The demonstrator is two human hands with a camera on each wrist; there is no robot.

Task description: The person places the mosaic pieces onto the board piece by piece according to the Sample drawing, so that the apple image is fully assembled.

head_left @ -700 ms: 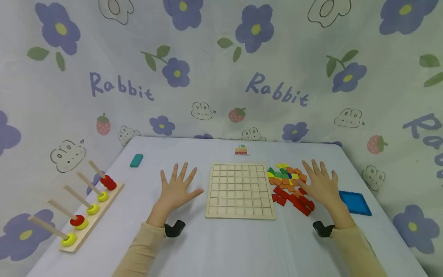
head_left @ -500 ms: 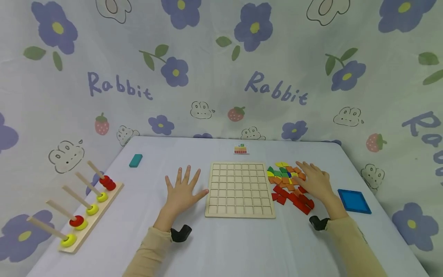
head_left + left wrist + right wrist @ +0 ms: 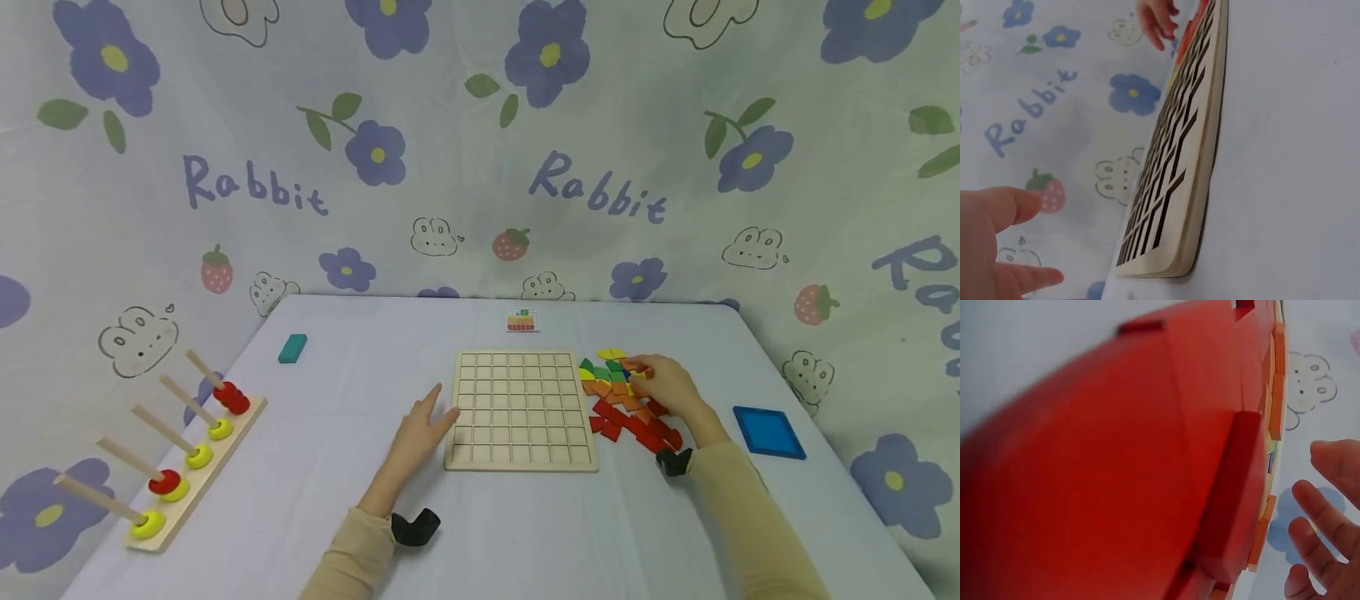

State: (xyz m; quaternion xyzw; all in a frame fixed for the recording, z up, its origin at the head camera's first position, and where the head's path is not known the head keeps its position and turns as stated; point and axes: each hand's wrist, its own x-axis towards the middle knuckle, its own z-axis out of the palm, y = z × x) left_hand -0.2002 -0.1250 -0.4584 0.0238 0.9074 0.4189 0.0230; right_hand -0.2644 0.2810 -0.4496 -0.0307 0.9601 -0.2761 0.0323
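Note:
A square wooden grid board (image 3: 522, 408) lies in the middle of the table. My left hand (image 3: 416, 433) hovers by its left edge, thumb and index finger apart; in the left wrist view the left hand (image 3: 997, 237) holds nothing. To the board's right is a pile of flat pieces: red pieces (image 3: 645, 429) in front, orange pieces (image 3: 600, 388), green and yellow ones behind. My right hand (image 3: 667, 383) is over the pile's back right part, fingers bent down. In the right wrist view the right hand (image 3: 1329, 525) shows separated fingers with nothing between them.
At the left stands a wooden peg rack (image 3: 195, 479) with red and yellow rings. A teal block (image 3: 292, 348) lies at the back left. A small picture card (image 3: 522, 321) is behind the board. A blue tray (image 3: 769, 432) lies at the right.
My right hand has moved left and bent its fingers down over the pile. My left hand has shifted right towards the board, its spread fingers drawing closer together.

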